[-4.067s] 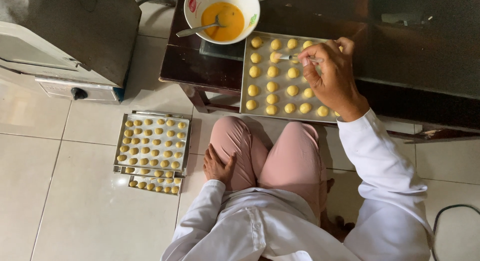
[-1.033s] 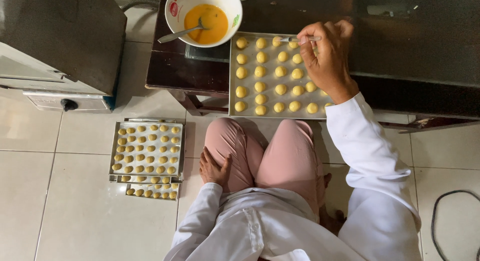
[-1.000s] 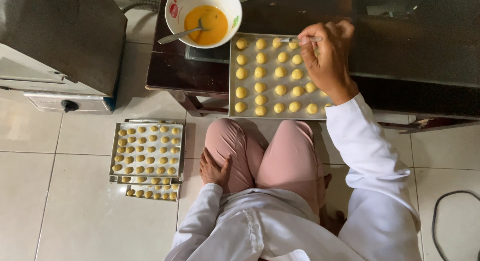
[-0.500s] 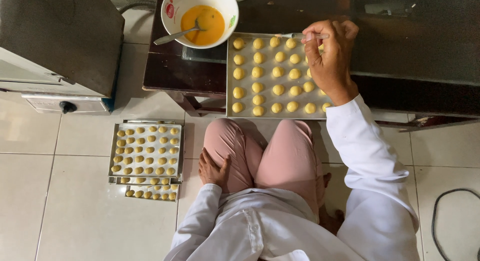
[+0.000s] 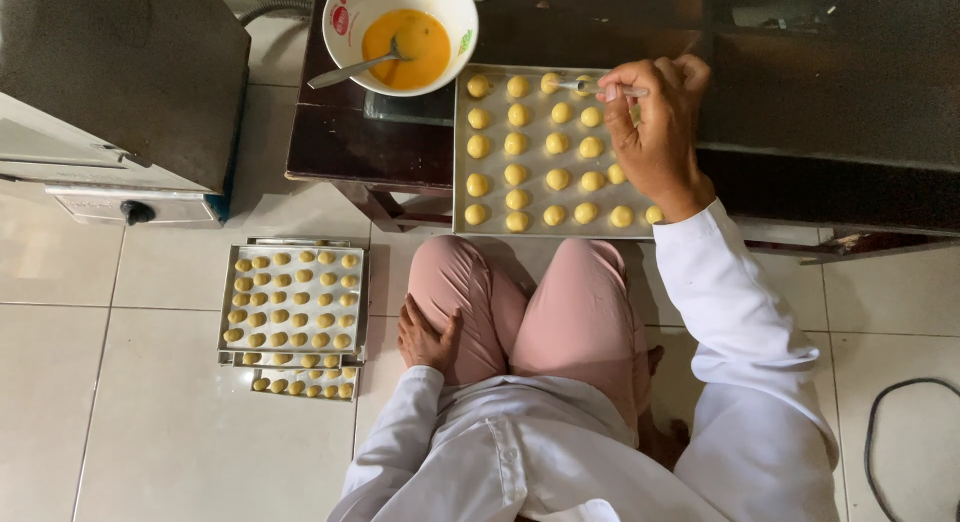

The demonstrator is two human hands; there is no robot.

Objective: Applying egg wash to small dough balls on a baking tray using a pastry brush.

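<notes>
Hiding tray [image 5: 462, 152] corner, right hand [image 5: 655, 132] pinches brush [image 5: 578, 85]; left hand [image 5: 427, 334] lies open.

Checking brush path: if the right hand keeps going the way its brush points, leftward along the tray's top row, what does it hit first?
Likely the dough ball right at the brush tip held by the right hand, then the rest of the tray's top row. Depth is unclear; it may already touch.

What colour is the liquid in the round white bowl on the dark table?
Orange-yellow liquid fills the round white bowl; head view.
</notes>
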